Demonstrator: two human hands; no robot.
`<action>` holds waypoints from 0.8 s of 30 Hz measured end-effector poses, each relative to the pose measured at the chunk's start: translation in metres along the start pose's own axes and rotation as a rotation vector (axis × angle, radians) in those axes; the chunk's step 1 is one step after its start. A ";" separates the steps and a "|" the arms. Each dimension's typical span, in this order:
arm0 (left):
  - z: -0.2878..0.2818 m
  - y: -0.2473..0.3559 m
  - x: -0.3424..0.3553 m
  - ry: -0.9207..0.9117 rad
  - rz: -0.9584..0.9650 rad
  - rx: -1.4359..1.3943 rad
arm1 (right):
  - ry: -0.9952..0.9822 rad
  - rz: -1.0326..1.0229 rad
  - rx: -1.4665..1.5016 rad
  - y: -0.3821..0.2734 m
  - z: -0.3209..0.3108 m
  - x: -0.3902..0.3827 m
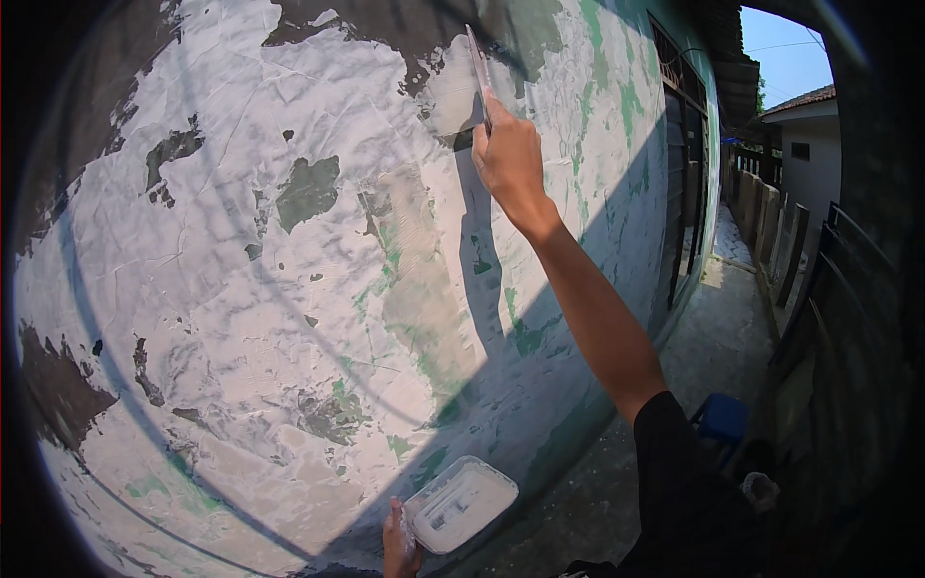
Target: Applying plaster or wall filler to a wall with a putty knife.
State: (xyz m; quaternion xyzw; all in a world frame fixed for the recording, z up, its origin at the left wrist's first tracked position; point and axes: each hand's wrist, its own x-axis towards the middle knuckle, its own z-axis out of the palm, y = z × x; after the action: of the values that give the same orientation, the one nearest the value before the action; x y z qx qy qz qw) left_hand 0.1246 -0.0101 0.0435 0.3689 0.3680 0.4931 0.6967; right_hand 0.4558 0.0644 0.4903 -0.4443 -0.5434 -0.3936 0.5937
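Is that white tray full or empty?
Nearly empty, it seems: the tray in the left hand shows whitish smears and darker streaks, but no visible heap.

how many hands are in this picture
2: the right hand, high against the wall, gripping a scraper; and the left hand, at the bottom edge, holding a white tray. No others are visible.

Patchy white wall [222,299], grey and green showing through; sunlit above, shaded along lower right. Dark-framed opening [675,173] farther along. Narrow concrete path [718,332] beside wall, blue stool-like item [723,416] on it. Weathered fence [767,217], pale building [811,173], tiled roof [807,98], clear blue sky [785,48].
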 end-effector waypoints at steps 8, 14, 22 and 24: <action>-0.010 -0.006 -0.009 0.028 0.017 -0.031 | -0.152 -0.131 -0.165 -0.035 0.050 -0.042; -0.013 -0.016 -0.011 0.020 -0.001 -0.038 | -0.141 -0.015 0.207 -0.030 0.009 -0.042; -0.002 -0.014 -0.012 0.011 0.010 -0.051 | -0.183 -0.069 -0.313 0.011 0.047 -0.039; 0.006 -0.008 -0.014 0.028 0.016 -0.054 | -0.192 -0.121 -0.319 -0.013 0.054 -0.054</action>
State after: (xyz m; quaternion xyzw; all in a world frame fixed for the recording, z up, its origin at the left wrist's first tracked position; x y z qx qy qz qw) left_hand 0.1296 -0.0266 0.0413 0.3457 0.3612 0.5134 0.6974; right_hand 0.4220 0.1110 0.4390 -0.5347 -0.5539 -0.4655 0.4365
